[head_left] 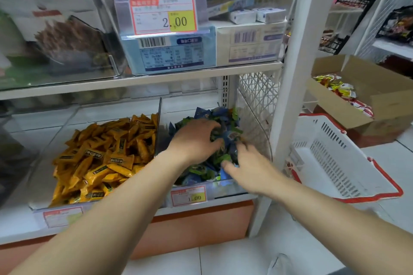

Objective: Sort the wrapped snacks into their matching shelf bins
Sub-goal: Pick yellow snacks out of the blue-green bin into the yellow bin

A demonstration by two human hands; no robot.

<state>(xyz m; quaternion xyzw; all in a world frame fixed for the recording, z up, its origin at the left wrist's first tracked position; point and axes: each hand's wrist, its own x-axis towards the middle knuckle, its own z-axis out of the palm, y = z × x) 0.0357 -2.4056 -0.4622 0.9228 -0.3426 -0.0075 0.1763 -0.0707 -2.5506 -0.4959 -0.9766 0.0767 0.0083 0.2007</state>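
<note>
Both forearms extend forward from the lower edge of the view into the right-hand clear bin (pixel 225 186) on the lower shelf. A price label (pixel 188 196) is fixed to the front wall of this bin. The right hand (pixel 248 169) sits just inside the front wall, thumb extended to the left; its fingertips are blurred among the wrappers, so it cannot be told whether they pinch a packet. The left hand (pixel 196 138) lies further in, palm down, fingers bent over the blue and green wrapped snacks (pixel 225 118); the fingertips are buried in the pile, and a grip cannot be confirmed. These snacks fill the right bin only. The adjacent bin to the left holds yellow wrapped snacks (pixel 100 158), separated by a clear wall. To the right of the shelf upright, a white basket (pixel 335 163) with a red rim rests tilted on the tiled floor. On the upper shelf, a light blue carton (pixel 169 51) and a white carton (pixel 248 42) stand side by side behind a large price card (pixel 164 14). Beyond the basket, an open cardboard box (pixel 380 100) contains red and yellow packets (pixel 342 91).
</note>
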